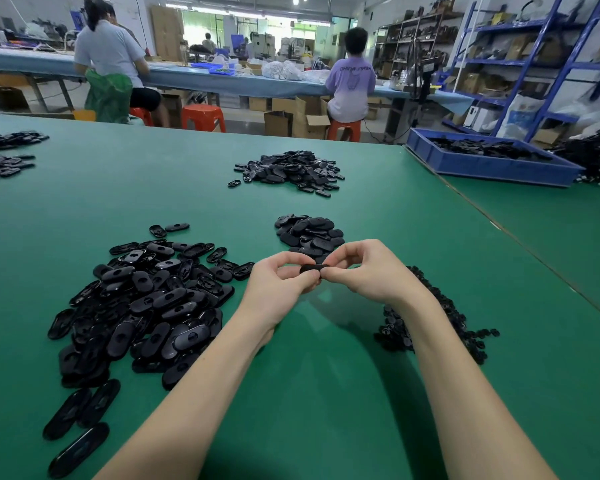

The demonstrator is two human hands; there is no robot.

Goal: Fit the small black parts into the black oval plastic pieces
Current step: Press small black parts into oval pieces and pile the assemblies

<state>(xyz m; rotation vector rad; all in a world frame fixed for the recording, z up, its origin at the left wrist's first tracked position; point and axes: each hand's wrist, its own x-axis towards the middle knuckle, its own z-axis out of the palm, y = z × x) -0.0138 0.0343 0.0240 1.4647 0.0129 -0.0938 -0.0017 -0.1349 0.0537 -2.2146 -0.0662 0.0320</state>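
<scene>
Above the green table (pixel 326 358), my left hand (pixel 278 289) and my right hand (pixel 368 268) meet and together pinch one black oval plastic piece (pixel 313 268) between fingertips and thumbs. Whether a small part sits in it is hidden by my fingers. A large heap of black oval pieces (pixel 142 306) lies to the left of my left arm. A smaller stack of oval pieces (pixel 309 233) rests just beyond my hands. A pile of small black parts (pixel 437 327) lies to the right, partly behind my right forearm.
Another heap of black pieces (pixel 291 171) lies farther back on the table, and more piles (pixel 4 157) at the far left. A blue bin (pixel 489 161) of black parts stands at the back right. Two people sit at a far bench.
</scene>
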